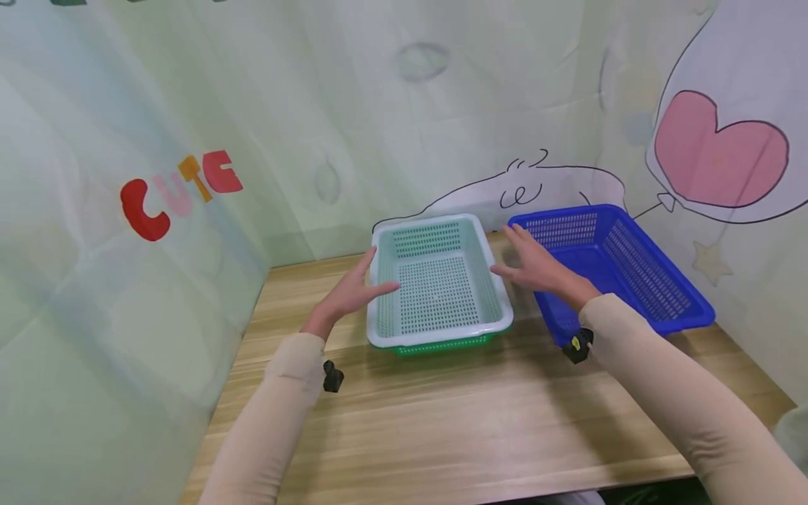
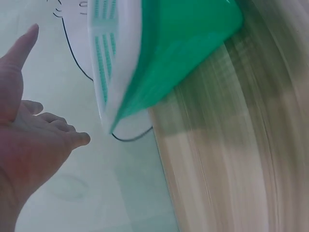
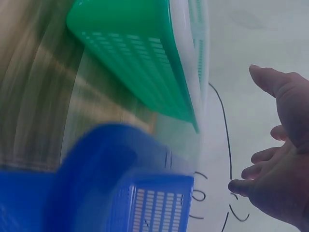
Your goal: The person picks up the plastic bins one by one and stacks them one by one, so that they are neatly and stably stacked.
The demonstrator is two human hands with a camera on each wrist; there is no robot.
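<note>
A pale white-rimmed perforated basket sits nested in a green basket on the wooden table. My left hand hovers open at its left rim, fingers straight, holding nothing. My right hand hovers open at its right rim, between it and a blue basket. In the left wrist view the left hand is apart from the green basket. In the right wrist view the right hand is spread near the green basket and the blue basket.
A pale green printed curtain closes the left side and back, close behind the baskets. The blue basket stands against the right wall. Bare wooden tabletop stretches toward the front edge.
</note>
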